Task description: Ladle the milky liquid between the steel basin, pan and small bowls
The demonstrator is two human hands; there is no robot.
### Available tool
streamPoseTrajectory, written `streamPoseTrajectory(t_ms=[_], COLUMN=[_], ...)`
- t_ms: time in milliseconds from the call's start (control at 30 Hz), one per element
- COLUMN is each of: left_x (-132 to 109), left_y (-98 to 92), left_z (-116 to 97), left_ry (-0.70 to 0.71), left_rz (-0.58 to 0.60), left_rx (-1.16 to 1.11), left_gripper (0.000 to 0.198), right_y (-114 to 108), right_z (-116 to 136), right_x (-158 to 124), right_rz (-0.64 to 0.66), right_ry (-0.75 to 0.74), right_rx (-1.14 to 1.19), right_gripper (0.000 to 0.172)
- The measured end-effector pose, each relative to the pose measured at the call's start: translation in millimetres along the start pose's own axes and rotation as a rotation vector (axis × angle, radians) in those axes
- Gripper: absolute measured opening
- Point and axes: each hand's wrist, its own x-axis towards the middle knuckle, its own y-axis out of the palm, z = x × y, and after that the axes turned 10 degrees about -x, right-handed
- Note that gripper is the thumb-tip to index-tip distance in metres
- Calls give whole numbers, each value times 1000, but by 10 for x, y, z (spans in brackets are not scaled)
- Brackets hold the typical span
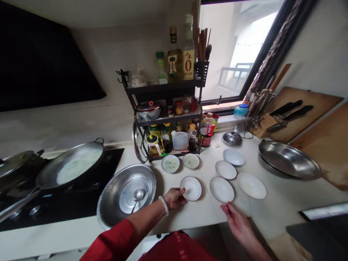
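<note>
On the tabletop (201, 218), the left hand (175, 198) pinches the left bowl (193, 188) by its rim; the right hand (236, 218), its grip open, is at the near edge of the right bowl (222, 189). Bowl handling seems in hand; moving either calls for level support.

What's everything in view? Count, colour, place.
Panel: 1, black, upper left
Window: 1, dark, upper right
Rack: 1, black, centre back
Bottles, jars: many, mixed, rack
Stove: 1, black, left
Pot: 1, grey, far left
Soup pan: 1, grey, stove
Basin: 1, silver, beside stove
Ladle: 1, silver, basin
Soup bowls: 2, white, before rack
Other dishes: 5, white, centre
Dome: 1, silver, below window
Wide pan: 1, silver, right
Knife block: 1, brown, right
Boards: probably 2, brown, right
Jar: 1, blue, by window
Left hand: 1, red-sleeved, on dish
Right hand: 1, bare, by dish
</note>
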Motion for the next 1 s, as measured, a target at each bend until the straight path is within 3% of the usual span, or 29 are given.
streamPoseTrajectory(t_ms=[100,200,267,367,467,567,700,1000], left_x=[125,283,372,454,490,518,567,544], left_y=[-73,-111,-98,-42,0,-9,-56,-83], left_z=[-195,-451,-576,-650,-648,-652,-666,-630], left_ry=[140,214,225,243,275,306,317,284], left_rz=[-196,-323,-327,-255,-179,-138,-106,-104], left_rx=[-68,-179,-263,-387,-492,-578,-663,-749], left_gripper=[25,37,41,42,44,48,43,39], right_y=[154,528,857,1317,1610,1745,1815,1827], right_z=[91,363,568,763,794,729,606,507], right_x=[-195,-314,-224,153,593,868,984,1126], right_rz=[97,194,237,252,269,344,441,418], right_ry=[32,-102,-129,97,261,384,443,418], right_rx=[-34,-34,1,-23,-98,-122,-86,-42], right_gripper=[23,31,36,38,29,20,24,28])
